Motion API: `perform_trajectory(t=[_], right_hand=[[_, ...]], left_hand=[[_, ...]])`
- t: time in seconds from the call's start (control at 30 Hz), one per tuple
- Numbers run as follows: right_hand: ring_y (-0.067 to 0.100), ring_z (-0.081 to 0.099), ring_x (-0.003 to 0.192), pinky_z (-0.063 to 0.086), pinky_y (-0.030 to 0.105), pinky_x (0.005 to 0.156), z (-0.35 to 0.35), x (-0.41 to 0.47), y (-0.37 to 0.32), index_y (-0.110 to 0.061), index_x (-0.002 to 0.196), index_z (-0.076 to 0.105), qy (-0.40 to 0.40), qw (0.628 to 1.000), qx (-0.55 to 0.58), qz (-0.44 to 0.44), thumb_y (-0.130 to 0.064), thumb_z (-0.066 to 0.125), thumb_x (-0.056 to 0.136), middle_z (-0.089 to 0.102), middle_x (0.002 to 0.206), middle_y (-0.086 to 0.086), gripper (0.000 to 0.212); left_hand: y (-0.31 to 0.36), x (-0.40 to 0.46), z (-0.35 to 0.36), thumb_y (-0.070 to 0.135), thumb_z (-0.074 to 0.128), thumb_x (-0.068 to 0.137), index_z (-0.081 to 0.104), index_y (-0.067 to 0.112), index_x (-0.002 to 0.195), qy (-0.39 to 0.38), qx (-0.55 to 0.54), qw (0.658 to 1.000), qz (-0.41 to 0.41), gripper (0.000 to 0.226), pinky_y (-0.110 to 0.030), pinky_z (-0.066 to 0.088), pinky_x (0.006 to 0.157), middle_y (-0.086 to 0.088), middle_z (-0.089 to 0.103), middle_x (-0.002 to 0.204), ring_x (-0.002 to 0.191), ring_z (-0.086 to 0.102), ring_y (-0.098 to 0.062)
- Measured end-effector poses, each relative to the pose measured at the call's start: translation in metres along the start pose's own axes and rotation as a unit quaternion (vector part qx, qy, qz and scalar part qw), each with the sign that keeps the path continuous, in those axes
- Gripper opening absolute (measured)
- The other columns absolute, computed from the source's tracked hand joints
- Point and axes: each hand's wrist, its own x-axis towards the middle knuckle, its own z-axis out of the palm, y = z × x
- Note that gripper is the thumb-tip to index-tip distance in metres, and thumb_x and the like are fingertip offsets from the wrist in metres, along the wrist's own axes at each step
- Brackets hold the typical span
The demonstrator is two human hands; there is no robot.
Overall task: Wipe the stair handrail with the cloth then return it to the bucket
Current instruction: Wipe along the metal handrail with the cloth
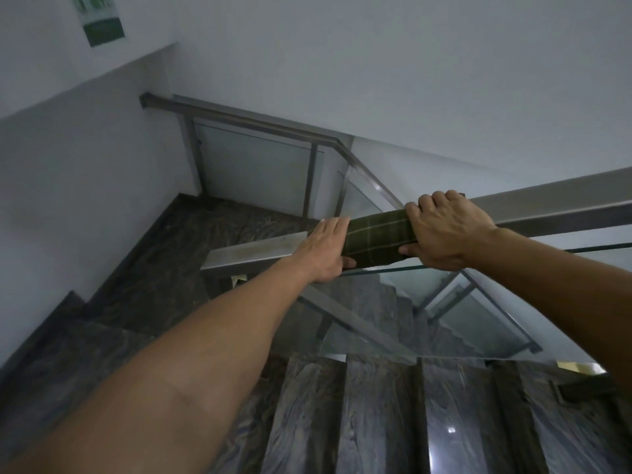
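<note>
We are mid-wipe: our left hand (326, 249) and right hand (444, 230) both clasp the cloth (374, 239) draped over the handrail (260, 249) near its end; the bucket is unseen.

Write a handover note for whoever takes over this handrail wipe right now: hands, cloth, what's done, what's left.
Left hand: gripping the left end of the cloth.
Right hand: clamped on its right end.
The green checked cloth is wrapped over the top of the handrail, near its end.
Bucket: not in view.
Done: cloth is on the rail; how far the wipe has got cannot be told.
Left: finish wiping, then return the cloth to the bucket.
</note>
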Motion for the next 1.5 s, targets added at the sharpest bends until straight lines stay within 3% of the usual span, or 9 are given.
perform_trajectory(t=[0.27,0.43,0.87,1.17,1.5], right_hand=[[0.027,0.056,0.099,0.045,0.041,0.091,0.003,0.048,-0.071,-0.012,0.121,0.045,-0.002,1.000,0.021,0.004,-0.070,0.028,0.086,0.057,0.114,0.013,0.069],[0.027,0.056,0.097,0.044,0.040,0.089,0.006,0.072,-0.106,-0.012,0.117,0.045,0.016,1.000,0.005,0.007,-0.070,0.027,0.086,0.058,0.112,0.012,0.069],[0.024,0.059,0.095,0.048,0.039,0.090,0.015,0.108,-0.158,-0.012,0.124,0.045,0.029,0.999,-0.010,0.010,-0.073,0.023,0.084,0.060,0.110,0.010,0.076],[0.025,0.059,0.091,0.049,0.040,0.088,0.014,0.131,-0.195,-0.012,0.118,0.047,0.029,0.999,-0.018,0.008,-0.073,0.021,0.084,0.060,0.107,0.011,0.074],[0.024,0.058,0.097,0.046,0.041,0.094,0.016,0.167,-0.253,-0.016,0.122,0.046,0.006,0.999,-0.013,0.038,-0.072,0.029,0.085,0.060,0.111,0.008,0.070]], left_hand=[[-0.087,-0.020,0.008,0.032,0.074,0.075,0.026,0.014,0.138,0.006,0.000,1.000,0.006,0.081,-0.046,0.026,0.115,-0.010,0.038,0.138,0.129,0.036,-0.029],[-0.129,-0.031,0.010,0.031,0.075,0.074,0.030,0.015,0.134,0.022,-0.006,1.000,0.018,0.077,-0.045,0.033,0.110,-0.008,0.041,0.135,0.125,0.038,-0.026],[-0.192,-0.048,0.014,0.036,0.072,0.076,0.031,0.016,0.132,0.038,-0.016,0.998,0.047,0.072,-0.042,0.038,0.106,-0.007,0.044,0.131,0.121,0.042,-0.023],[-0.234,-0.059,0.015,0.037,0.072,0.076,0.030,0.017,0.135,0.029,-0.004,0.999,0.038,0.075,-0.042,0.038,0.105,-0.008,0.044,0.132,0.122,0.042,-0.024],[-0.294,-0.078,0.019,0.034,0.071,0.079,0.029,0.021,0.136,0.032,-0.038,0.998,0.039,0.072,-0.040,0.037,0.103,-0.005,0.040,0.136,0.124,0.041,-0.022]])
